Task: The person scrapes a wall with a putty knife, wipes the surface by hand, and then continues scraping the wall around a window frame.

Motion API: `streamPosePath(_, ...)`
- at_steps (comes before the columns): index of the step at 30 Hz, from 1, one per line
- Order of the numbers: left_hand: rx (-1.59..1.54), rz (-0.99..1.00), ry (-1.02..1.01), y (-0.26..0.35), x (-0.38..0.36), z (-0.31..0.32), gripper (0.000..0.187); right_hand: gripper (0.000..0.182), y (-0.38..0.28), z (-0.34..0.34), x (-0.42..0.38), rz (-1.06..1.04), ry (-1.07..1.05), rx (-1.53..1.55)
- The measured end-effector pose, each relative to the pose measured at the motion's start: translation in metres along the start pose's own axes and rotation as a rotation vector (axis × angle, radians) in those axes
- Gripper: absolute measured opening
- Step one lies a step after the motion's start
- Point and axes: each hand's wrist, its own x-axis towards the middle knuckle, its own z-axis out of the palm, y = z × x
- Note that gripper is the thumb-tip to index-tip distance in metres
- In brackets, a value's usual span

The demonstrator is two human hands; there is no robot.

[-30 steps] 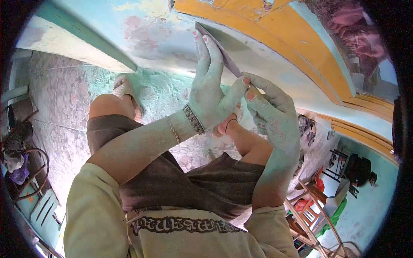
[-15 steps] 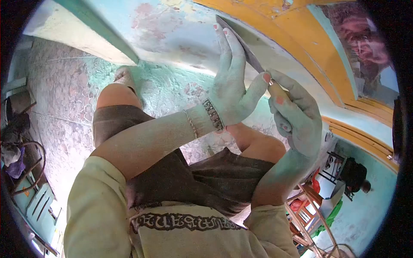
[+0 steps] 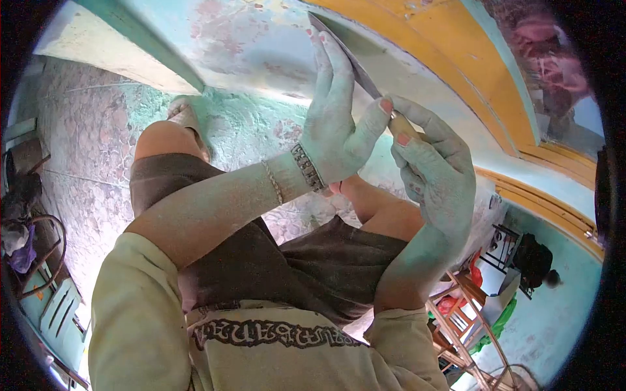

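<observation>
My right hand (image 3: 433, 159) is closed around the wooden handle of a putty knife (image 3: 405, 125). Its metal blade points up and left, close along the pale wall (image 3: 274, 39) beside the yellow frame. My left hand (image 3: 332, 114) has its fingers stretched out along the blade's near edge, fingertips close to the far end. The left thumb touches where blade and handle join. Pale dust coats both hands and forearms, and bracelets sit on my left wrist. Part of the handle is hidden inside my right fist.
The yellow wooden frame (image 3: 450, 72) curves past the blade on the right, with glass beside it. My bare knees are bent over a patterned floor (image 3: 85, 150). A wooden chair (image 3: 466, 313) stands at lower right, and a light-coloured chair (image 3: 62, 309) at lower left.
Both hands and the putty knife have shifted slightly up and left in the picture; my body and the room shift left a little too. The grip looks the same.
</observation>
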Motion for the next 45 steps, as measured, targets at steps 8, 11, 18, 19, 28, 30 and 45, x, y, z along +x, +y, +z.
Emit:
streamPosePath(8, -0.167, -0.142, -0.069, 0.002, -0.006, 0.012, 0.083, 0.032, 0.009, -0.012, 0.006, -0.014, 0.043, -0.152)
streamPosePath(11, -0.125, -0.151, -0.084, 0.002, -0.009, 0.014, 0.084, 0.031, 0.008, -0.016, 0.004, 0.004, 0.037, -0.169)
streamPosePath(18, -0.226, -0.189, -0.055, -0.003, -0.007, 0.009, 0.082, 0.031, 0.0, -0.002, 0.005, 0.08, 0.003, -0.086)
streamPosePath(19, -0.283, -0.227, -0.071, 0.0, -0.006, 0.009, 0.081, 0.031, 0.001, -0.005, 0.003, 0.078, -0.001, -0.08)
streamPosePath(28, -0.433, -0.499, -0.016, 0.003, -0.008, 0.014, 0.069, 0.031, 0.012, 0.001, 0.015, -0.067, 0.033, -0.381)
streamPosePath(30, -0.394, -0.446, -0.036, 0.006, -0.009, 0.012, 0.057, 0.03, 0.005, 0.008, 0.009, 0.009, 0.019, -0.304)
streamPosePath(45, -0.27, -0.391, -0.027, 0.017, -0.006, 0.019, 0.05, 0.034, -0.002, 0.007, -0.007, -0.037, 0.145, -0.376)
